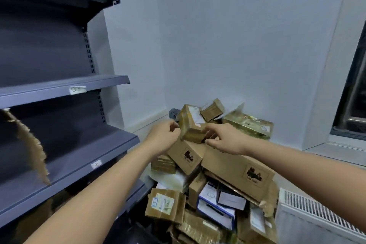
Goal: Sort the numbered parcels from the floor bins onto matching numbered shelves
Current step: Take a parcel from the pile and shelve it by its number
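Observation:
A small tape-wrapped brown parcel point(191, 125) with a white label on top stands on the heap of parcels. My left hand point(165, 137) curls round its left edge and my right hand point(223, 138) pinches its lower right corner. Under it lie a brown box with a dark logo point(187, 156) and a long logo box point(239, 174). The grey shelf unit on the left carries a white number tag on its middle shelf point(77, 89) and another tag on the lower shelf point(96, 164); the numbers are too blurred to read.
The heap holds several cardboard boxes, a white-and-blue box point(215, 206), a taped parcel point(164, 204) and a shiny gold bag point(248, 125). A torn cardboard strip point(31, 144) leans on the lower shelf. A white radiator point(316, 218) stands at the right, a window frame point(350, 105) beyond.

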Demonstrator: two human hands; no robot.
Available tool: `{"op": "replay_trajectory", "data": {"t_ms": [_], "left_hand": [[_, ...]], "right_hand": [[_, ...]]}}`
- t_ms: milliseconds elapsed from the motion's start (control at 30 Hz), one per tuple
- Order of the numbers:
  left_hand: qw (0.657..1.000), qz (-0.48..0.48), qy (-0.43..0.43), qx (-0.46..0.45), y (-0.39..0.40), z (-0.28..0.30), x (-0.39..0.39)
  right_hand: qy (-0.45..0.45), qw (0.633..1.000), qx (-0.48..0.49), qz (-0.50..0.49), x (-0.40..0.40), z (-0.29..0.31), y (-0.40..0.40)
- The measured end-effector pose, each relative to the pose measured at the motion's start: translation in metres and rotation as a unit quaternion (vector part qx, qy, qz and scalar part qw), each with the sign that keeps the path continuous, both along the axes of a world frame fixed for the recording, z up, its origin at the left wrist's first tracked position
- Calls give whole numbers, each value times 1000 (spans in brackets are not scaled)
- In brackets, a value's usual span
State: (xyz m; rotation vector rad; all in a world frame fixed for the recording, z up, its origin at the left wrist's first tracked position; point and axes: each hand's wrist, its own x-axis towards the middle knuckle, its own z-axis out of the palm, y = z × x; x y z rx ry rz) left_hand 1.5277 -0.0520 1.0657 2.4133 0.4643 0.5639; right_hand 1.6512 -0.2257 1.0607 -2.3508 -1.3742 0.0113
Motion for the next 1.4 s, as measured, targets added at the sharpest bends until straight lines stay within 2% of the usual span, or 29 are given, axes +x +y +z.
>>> {"op": "replay_trajectory", "data": {"t_ms": [333,567,867,1067,1233,1400], "left_hand": [[999,-19,42,0,32,-14,160],[998,-45,48,-14,85,-21,269],[991,-53,120,-39,162,-44,403],[977,-95,174,-79,168,-58,452],[966,-113,188,-137,166,-71,480],[966,-121,185,-132,163,-74,490]], "right_hand": [[21,997,10,-76,152,-2,13],[41,989,12,-140,252,-6,57],[68,964,7,-255,363,-16,128],[87,949,-52,-299,407,-30,159],[171,928,-58,-327,422,-40,179],[209,916,-38,-341,427,-54,187]]}}
